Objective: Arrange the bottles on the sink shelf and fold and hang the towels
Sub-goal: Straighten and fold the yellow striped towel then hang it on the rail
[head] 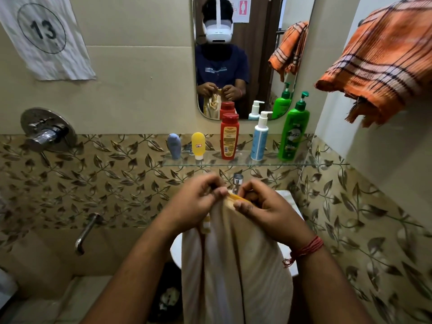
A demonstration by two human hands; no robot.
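A cream towel [236, 265] with a yellow border hangs straight down in front of me. My left hand [198, 202] and my right hand [264, 209] both pinch its top edge, close together. On the glass shelf [301, 162] stand a grey-blue tube [174, 146], a yellow tube [198, 145], a red bottle [229, 136], a white-and-blue pump bottle [260, 139] and a green pump bottle [295, 134], in a row rising in height. An orange checked towel [383, 64] hangs on the right wall.
The white sink [286, 195] and its tap [237, 182] sit below the shelf, mostly hidden by the towel. A mirror [261, 54] hangs above. On the left wall are a shower mixer [46, 132], a spout [86, 232] and a paper sign numbered 13 [44, 36].
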